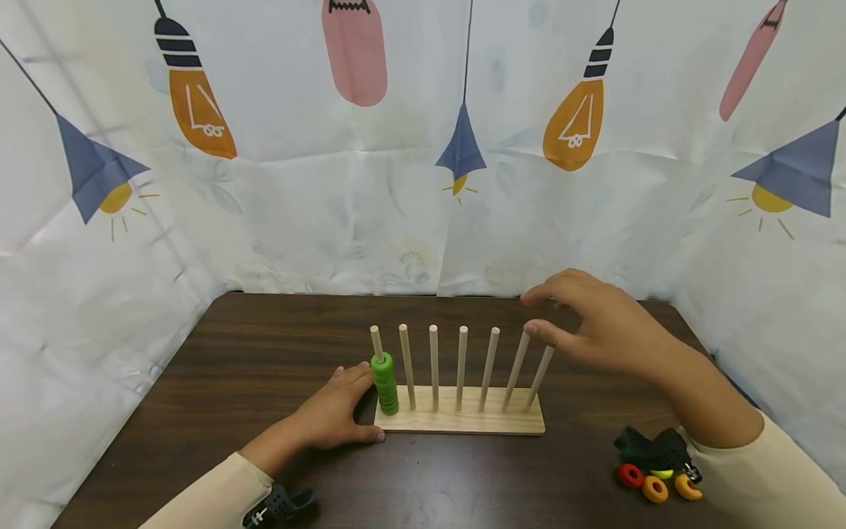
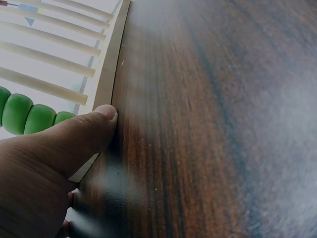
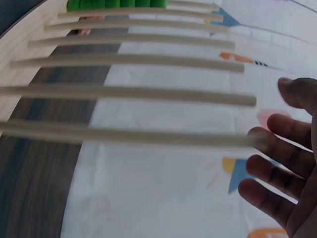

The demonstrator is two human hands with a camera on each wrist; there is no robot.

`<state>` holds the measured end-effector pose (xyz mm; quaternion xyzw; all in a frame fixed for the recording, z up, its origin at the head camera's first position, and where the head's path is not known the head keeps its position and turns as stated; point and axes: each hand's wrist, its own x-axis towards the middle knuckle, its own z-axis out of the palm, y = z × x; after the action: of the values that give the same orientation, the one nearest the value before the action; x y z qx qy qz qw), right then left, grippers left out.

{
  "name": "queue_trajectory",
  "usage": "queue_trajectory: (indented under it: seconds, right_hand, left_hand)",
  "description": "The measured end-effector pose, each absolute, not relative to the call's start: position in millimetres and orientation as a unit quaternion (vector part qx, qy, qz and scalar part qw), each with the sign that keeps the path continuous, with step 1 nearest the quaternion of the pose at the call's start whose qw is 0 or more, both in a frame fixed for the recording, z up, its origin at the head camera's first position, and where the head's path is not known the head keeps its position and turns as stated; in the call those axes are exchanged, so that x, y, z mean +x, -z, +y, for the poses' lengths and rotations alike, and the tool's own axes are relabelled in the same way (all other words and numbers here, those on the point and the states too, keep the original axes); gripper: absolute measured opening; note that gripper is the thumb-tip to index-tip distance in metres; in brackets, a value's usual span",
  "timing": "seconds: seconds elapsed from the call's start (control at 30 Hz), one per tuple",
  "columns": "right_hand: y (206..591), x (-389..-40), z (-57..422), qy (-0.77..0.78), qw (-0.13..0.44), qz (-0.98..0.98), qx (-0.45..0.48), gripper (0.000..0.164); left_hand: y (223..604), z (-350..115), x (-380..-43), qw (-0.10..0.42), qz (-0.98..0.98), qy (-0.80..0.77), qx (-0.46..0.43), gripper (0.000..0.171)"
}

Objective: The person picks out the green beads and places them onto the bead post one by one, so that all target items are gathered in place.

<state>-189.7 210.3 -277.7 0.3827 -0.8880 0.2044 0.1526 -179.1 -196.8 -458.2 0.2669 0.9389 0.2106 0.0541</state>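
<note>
A pale wooden peg stand (image 1: 463,422) with a row of several upright pegs sits on the table. Green rings (image 1: 385,383) are stacked on its leftmost peg; the other pegs are bare. My left hand (image 1: 337,413) holds the stand's left end, the thumb (image 2: 91,128) against the front edge of the base and the fingers reaching round behind, partly hidden. Over the rightmost pegs hovers my right hand (image 1: 604,330), thumb and fingers apart with nothing between them. In the right wrist view, its loosely bent fingers (image 3: 270,171) are near the end of the nearest peg (image 3: 148,136).
At the right of the dark wood table (image 1: 264,345) lie a red ring (image 1: 630,476), orange rings (image 1: 655,489) and a yellow-green one (image 1: 661,474), partly hidden by the right wrist's black camera strap (image 1: 651,447). A patterned white sheet (image 1: 396,220) hangs behind and at both sides.
</note>
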Motion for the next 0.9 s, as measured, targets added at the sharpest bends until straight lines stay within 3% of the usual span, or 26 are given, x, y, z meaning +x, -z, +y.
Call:
queue_trajectory:
  seconds: [0.37, 0.63, 0.9]
  right_hand:
    - [296.5, -178.9, 257.1, -0.209, 0.207, -0.883, 0.366, 0.041]
    - [319.5, -169.5, 284.7, -0.211, 0.205, -0.898, 0.326, 0.041]
    - [346.3, -157.0, 307.1, -0.191, 0.167, -0.934, 0.252, 0.032]
  left_hand:
    - [457.2, -197.6, -179.2, 0.056, 0.939, -0.213, 0.265, 0.086]
    - [456.5, -196.5, -178.5, 0.058, 0.939, -0.213, 0.265, 0.087]
    - [457.9, -196.8, -178.6, 0.061, 0.939, -0.213, 0.264, 0.086]
